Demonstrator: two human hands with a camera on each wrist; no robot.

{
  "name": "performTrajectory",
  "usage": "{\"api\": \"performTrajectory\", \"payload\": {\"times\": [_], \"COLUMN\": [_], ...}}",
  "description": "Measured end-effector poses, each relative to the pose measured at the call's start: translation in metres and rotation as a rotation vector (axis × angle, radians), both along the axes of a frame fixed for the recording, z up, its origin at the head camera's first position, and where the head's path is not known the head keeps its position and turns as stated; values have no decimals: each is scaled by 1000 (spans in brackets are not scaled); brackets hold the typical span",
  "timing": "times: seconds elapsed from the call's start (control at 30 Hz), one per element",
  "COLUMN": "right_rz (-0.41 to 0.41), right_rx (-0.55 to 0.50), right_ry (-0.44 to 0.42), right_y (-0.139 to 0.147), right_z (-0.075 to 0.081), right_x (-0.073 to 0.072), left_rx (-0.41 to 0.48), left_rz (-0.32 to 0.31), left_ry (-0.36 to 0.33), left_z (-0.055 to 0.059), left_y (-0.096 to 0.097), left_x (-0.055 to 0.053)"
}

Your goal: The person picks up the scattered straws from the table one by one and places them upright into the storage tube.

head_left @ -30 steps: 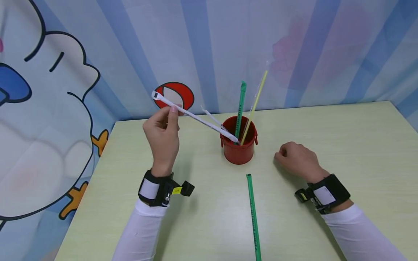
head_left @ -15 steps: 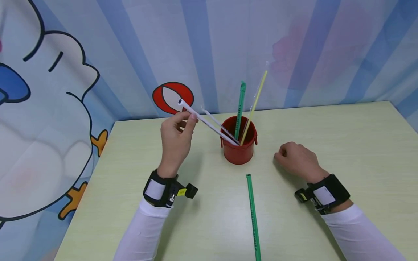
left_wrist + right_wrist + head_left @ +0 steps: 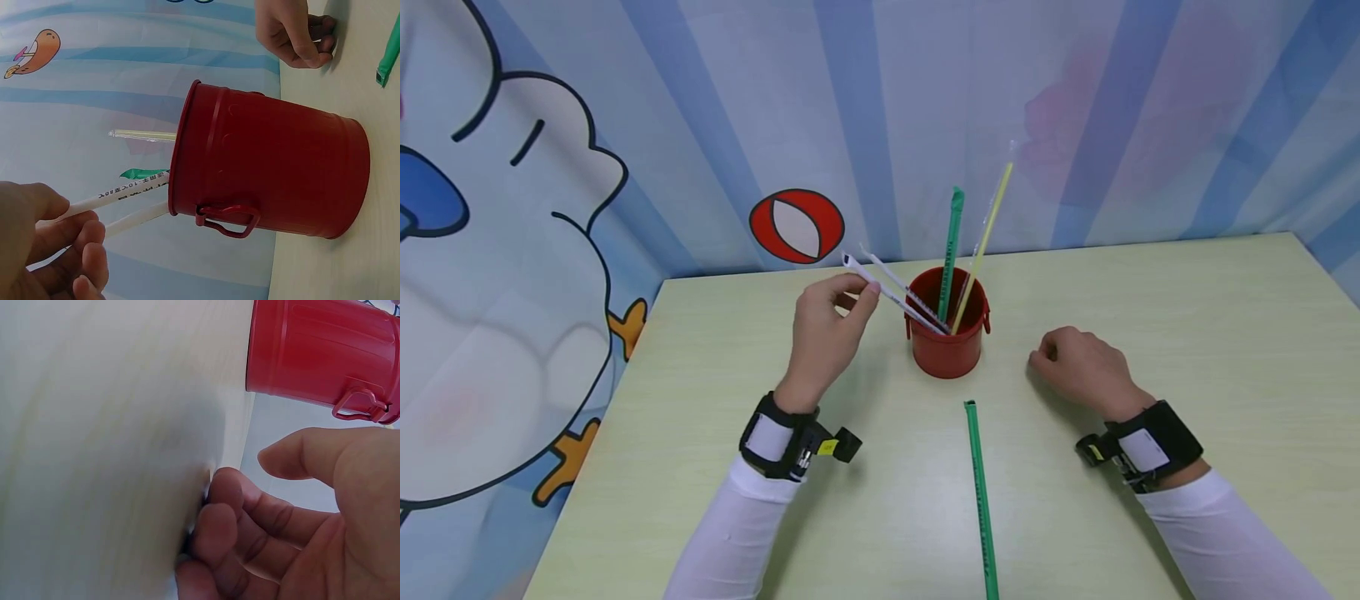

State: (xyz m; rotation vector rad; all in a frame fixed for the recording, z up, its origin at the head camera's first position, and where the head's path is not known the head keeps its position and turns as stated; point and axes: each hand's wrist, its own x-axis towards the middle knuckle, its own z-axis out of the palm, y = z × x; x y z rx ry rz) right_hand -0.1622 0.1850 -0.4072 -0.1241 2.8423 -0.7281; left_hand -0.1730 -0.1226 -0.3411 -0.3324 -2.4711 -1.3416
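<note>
In the head view my left hand (image 3: 827,337) pinches a white paper-wrapped straw (image 3: 900,302) between thumb and fingers near its upper end. The straw slants down to the right, its lower end inside a small red bucket (image 3: 947,360). Dark printed writing shows on the held straw (image 3: 140,185) in the left wrist view. Also leaning in the bucket are another white straw (image 3: 888,271), a green-wrapped straw (image 3: 952,246) and a yellow straw (image 3: 992,223) in clear wrap. My right hand (image 3: 1086,371) rests on the table right of the bucket, fingers loosely curled, holding nothing.
A second green-wrapped straw (image 3: 981,500) lies on the pale wooden table (image 3: 1247,333) in front of the bucket. Behind the table's far edge hangs a blue striped cloth (image 3: 910,125) with cartoon prints. The bucket has small side handles (image 3: 231,220).
My left hand has moved right and down toward the bucket, still pinching the white straw, which now sits lower and leans over the rim. The right hand stays in place.
</note>
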Motion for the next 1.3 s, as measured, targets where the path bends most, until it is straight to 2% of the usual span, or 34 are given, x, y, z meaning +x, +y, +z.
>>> {"api": "performTrajectory", "payload": {"times": [0.5, 0.7, 0.97, 1.3], "right_rz": [1, 2, 5, 0], "right_rx": [5, 4, 0, 10], "right_ry": [9, 9, 7, 4], "right_y": [0, -1, 0, 0], "right_z": [1, 1, 1, 0], "right_x": [0, 1, 1, 0], "left_rx": [-70, -155, -256, -422], "left_rz": [-28, -45, -131, -156], "left_ry": [-80, -196, -368, -468], "left_z": [-1, -13, -33, -50], "left_y": [1, -4, -10, -8], "left_x": [3, 2, -2, -1]}}
